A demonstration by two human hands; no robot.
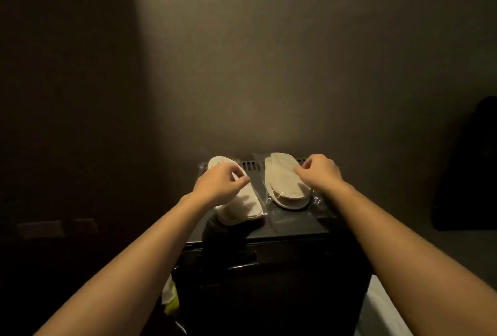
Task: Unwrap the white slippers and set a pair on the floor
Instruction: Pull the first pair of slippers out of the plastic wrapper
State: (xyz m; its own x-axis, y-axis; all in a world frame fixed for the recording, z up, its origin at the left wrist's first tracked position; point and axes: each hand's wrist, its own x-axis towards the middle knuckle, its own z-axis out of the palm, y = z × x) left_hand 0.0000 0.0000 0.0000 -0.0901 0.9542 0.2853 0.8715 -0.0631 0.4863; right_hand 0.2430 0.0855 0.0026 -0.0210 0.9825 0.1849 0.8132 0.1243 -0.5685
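Two pairs of white slippers, each in a clear plastic wrap, lie side by side on top of a black cabinet (293, 231). The left slipper pair (242, 206) sits under my left hand (219, 183), whose fingers are curled and pinch at the wrap over it. The right slipper pair (285, 182) lies beside my right hand (320, 171), whose curled fingers touch the pack's right edge. Whether either hand truly grips the plastic is unclear in the dim light.
The cabinet stands against a dark wall and has a vent grille (250, 165) at the back of its top. A yellow-and-white object (170, 296) sits low at its left. A dark shape (470, 166) stands at the right, and a white surface (384, 314) shows at the bottom right.
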